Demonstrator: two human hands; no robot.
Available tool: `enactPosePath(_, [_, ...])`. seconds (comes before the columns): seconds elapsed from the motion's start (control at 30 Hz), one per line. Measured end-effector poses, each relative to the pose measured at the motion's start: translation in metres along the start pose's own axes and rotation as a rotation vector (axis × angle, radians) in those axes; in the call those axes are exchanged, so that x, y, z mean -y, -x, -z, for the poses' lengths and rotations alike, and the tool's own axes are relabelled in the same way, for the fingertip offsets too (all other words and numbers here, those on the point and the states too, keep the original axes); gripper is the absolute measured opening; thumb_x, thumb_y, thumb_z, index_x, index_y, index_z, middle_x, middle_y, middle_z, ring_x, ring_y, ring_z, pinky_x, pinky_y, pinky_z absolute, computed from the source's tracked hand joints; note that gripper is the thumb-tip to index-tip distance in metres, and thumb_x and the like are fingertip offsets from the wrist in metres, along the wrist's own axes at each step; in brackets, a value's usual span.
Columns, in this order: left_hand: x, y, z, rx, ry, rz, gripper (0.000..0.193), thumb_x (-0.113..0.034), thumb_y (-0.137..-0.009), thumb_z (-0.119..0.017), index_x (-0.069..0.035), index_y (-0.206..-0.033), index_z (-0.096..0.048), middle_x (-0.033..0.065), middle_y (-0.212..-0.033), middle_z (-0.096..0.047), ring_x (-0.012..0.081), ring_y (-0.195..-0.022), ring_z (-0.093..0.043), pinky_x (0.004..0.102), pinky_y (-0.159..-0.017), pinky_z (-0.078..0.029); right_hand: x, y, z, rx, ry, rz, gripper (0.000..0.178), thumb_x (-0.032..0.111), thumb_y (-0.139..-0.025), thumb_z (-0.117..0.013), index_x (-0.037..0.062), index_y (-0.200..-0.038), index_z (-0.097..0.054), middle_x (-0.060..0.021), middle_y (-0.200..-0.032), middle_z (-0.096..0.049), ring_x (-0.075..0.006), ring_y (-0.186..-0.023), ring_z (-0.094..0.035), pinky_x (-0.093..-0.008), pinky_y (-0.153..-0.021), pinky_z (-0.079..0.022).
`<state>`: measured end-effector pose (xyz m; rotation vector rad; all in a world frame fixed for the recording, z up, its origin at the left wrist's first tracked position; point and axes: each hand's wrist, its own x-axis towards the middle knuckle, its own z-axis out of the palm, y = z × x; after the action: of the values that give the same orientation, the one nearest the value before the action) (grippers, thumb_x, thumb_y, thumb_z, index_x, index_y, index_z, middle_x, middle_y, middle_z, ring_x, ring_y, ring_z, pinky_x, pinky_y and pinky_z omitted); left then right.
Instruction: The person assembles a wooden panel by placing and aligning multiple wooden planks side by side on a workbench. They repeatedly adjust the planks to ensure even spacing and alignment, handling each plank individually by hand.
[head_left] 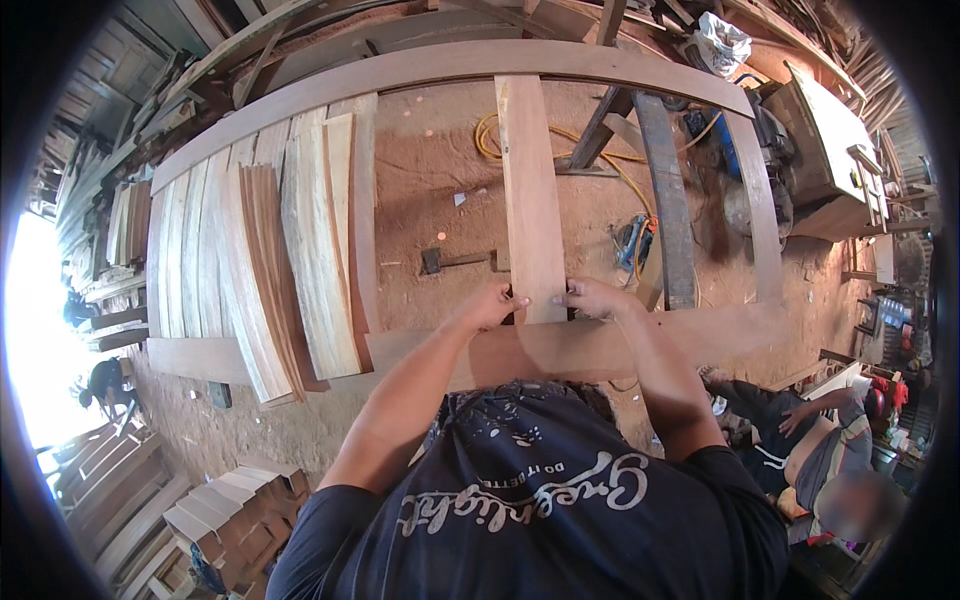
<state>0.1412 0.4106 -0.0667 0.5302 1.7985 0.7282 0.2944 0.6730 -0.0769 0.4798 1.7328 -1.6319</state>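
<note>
A wide wooden board [533, 210] runs crosswise in the middle of a large wooden frame. Its near end meets the near rail [600, 343], and its far end reaches the long far rail [430, 72]. My left hand [488, 308] is closed on the left edge of this board, close to the near end, with the thumb on top. On the opposite edge my right hand [598, 298] grips in the same way. The undersides of both grips are hidden. To the right, the frame's end board [753, 200] joins the two rails.
Several pale planks [322, 240] lie across the frame's left part. A hammer [455, 260] rests on the dirt floor. Beyond the board are a yellow hose [600, 150], a blue power tool [633, 243] and a dark beam [668, 200]. Another person [810, 440] is at the lower right.
</note>
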Motion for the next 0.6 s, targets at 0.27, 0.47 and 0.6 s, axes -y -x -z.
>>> enactPosePath(0.27, [0.003, -0.012, -0.004, -0.011, 0.005, -0.018, 0.066, -0.058, -0.104, -0.08, 0.002, -0.131, -0.074, 0.015, -0.097, -0.079, 0.0224, -0.081, -0.071, 0.0407, -0.071, -0.057, -0.026, -0.003, 0.003, 0.002, -0.079, 0.076, 0.063, 0.042, -0.11, -0.078, 0.0147, -0.163, -0.058, -0.0036, -0.153, -0.07, -0.0206, -0.145, -0.058, -0.0475, -0.112, -0.05])
enactPosePath(0.47, [-0.008, 0.006, 0.001, 0.033, -0.02, 0.003, 0.07, -0.06, -0.103, -0.079, 0.004, -0.133, -0.074, 0.0205, -0.11, -0.082, 0.0273, -0.094, -0.077, 0.0419, -0.082, -0.06, 0.02, 0.016, -0.001, 0.047, -0.121, -0.105, 0.064, 0.039, -0.112, -0.076, 0.0089, -0.164, -0.056, -0.0065, -0.158, -0.068, -0.0205, -0.146, -0.058, -0.0438, -0.118, -0.049])
enactPosePath(0.6, [0.006, -0.001, -0.006, -0.045, 0.022, -0.116, 0.06, -0.055, -0.104, -0.08, -0.001, -0.129, -0.077, 0.0177, -0.099, -0.082, 0.0272, -0.083, -0.076, 0.0442, -0.076, -0.06, 0.007, 0.001, 0.009, 0.102, 0.038, 0.02, 0.06, 0.035, -0.114, -0.073, 0.0041, -0.162, -0.057, -0.0081, -0.157, -0.068, -0.0203, -0.143, -0.06, -0.0407, -0.119, -0.049])
